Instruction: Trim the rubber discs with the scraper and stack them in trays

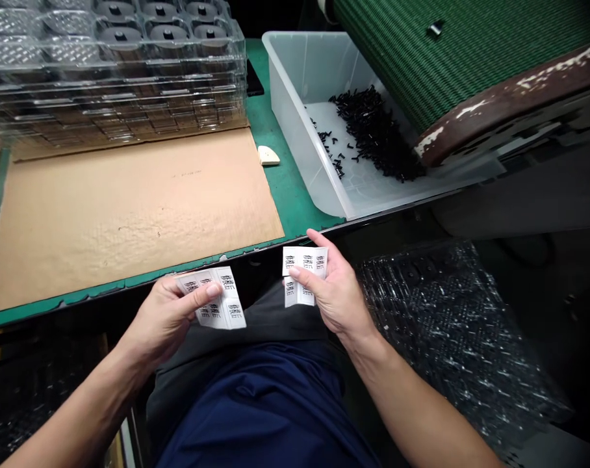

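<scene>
- A green desk [275,175] fills the upper half of the view, seen from a seated person's head; its near edge runs just above both hands.
- A large sheet of brown cardboard [129,208] lies flat on the desk, covering most of its left side.
- A stack of clear plastic trays [114,71] stands at the far left, behind the cardboard.
- A translucent bin [299,71] sits at the right, holding a heap of small black screws [373,133], with a green ribbed conveyor belt [451,58] overhanging it.
- The left hand [163,318] is closed on a strip of white printed packets [219,299], thumb pressed across its face.
- The right hand [336,292] pinches a second strip of packets [302,273], held upright, fingers at its edge.
- Both strips hang over the lap, near each other but apart, below the desk edge.
- To handle these well, I judge a firm grip close to the joins between packets is safest, so each strip stays flat rather than crumpling.
</scene>
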`<action>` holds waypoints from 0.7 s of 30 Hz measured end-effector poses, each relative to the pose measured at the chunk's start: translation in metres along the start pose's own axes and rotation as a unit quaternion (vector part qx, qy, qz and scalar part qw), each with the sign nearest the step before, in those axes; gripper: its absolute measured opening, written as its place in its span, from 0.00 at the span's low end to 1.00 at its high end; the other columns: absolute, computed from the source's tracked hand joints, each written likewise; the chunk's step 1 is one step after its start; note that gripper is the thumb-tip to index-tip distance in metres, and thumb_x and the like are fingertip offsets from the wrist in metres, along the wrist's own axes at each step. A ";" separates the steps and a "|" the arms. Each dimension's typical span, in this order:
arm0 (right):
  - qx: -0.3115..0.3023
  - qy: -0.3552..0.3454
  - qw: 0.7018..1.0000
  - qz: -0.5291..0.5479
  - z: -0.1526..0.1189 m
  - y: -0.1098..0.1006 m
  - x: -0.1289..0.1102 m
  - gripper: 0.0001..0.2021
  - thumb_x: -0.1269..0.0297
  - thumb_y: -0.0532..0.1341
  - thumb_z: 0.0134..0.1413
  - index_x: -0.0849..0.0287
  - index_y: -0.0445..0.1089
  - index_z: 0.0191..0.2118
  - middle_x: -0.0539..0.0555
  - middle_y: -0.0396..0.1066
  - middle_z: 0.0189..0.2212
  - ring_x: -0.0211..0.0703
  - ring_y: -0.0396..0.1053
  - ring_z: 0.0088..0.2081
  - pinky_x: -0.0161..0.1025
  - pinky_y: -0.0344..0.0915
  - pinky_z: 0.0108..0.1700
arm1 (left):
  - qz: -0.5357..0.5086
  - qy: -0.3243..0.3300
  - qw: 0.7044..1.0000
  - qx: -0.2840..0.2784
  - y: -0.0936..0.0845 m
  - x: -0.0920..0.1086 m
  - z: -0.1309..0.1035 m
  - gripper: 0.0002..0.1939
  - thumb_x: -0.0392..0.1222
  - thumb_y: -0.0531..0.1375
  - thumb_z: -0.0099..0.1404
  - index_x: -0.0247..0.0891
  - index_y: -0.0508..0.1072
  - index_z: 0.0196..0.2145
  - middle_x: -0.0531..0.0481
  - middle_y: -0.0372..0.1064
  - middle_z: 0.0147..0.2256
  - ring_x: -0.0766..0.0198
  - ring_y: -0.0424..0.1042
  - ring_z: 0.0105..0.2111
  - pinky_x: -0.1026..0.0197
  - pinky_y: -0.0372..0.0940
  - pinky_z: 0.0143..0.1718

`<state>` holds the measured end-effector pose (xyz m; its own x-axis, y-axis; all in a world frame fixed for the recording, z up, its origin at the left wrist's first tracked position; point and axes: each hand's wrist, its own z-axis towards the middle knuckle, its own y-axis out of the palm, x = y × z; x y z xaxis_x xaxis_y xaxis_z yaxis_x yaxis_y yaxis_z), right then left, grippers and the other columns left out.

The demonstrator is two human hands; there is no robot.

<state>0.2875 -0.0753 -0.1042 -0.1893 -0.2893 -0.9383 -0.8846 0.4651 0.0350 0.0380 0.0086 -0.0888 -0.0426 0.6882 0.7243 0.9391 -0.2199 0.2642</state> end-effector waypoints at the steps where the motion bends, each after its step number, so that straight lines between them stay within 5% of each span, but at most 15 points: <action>1: -0.007 0.024 0.999 0.032 0.000 0.005 -0.001 0.44 0.58 0.77 0.46 0.53 0.61 0.69 0.55 0.79 0.45 0.53 0.79 0.43 0.52 0.80 0.47 | -0.031 -0.015 0.999 0.001 0.003 -0.001 0.000 0.20 0.48 0.80 0.48 0.35 0.85 0.36 0.42 0.83 0.34 0.54 0.81 0.30 0.57 0.78 0.32; 5: -0.044 0.079 0.991 0.098 -0.001 0.023 -0.005 0.44 0.56 0.77 0.47 0.54 0.60 0.68 0.55 0.79 0.44 0.48 0.79 0.34 0.49 0.81 0.40 | -0.117 -0.077 0.990 -0.026 0.012 -0.002 -0.005 0.23 0.48 0.76 0.54 0.33 0.85 0.45 0.37 0.83 0.42 0.50 0.82 0.36 0.54 0.79 0.39; 8: -0.082 0.044 0.993 0.069 -0.001 0.032 -0.006 0.40 0.57 0.74 0.52 0.54 0.60 0.68 0.57 0.79 0.48 0.50 0.80 0.41 0.50 0.80 0.46 | -0.142 -0.085 0.981 -0.096 0.019 -0.003 -0.009 0.24 0.48 0.73 0.59 0.32 0.83 0.50 0.35 0.80 0.51 0.48 0.82 0.43 0.55 0.78 0.44; 11: -0.113 -0.012 0.993 -0.035 0.000 0.040 -0.005 0.36 0.59 0.71 0.56 0.52 0.61 0.69 0.56 0.79 0.48 0.52 0.78 0.47 0.50 0.77 0.51 | -0.150 -0.065 0.977 -0.137 0.026 -0.004 -0.009 0.22 0.47 0.70 0.63 0.33 0.82 0.52 0.35 0.81 0.49 0.46 0.82 0.44 0.54 0.77 0.44; 21: -0.158 -0.020 0.969 -0.188 -0.002 0.051 -0.010 0.37 0.61 0.70 0.55 0.46 0.62 0.70 0.53 0.79 0.44 0.50 0.77 0.42 0.47 0.77 0.46 | -0.184 -0.023 0.980 -0.067 0.032 -0.003 -0.001 0.21 0.46 0.71 0.63 0.30 0.82 0.50 0.35 0.82 0.44 0.45 0.83 0.41 0.52 0.78 0.42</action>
<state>0.2437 -0.0503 -0.0922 0.1833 -0.3529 -0.9175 -0.9753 0.0517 -0.2148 0.0680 -0.0016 -0.0820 -0.3527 0.7677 0.5351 0.8093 -0.0368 0.5862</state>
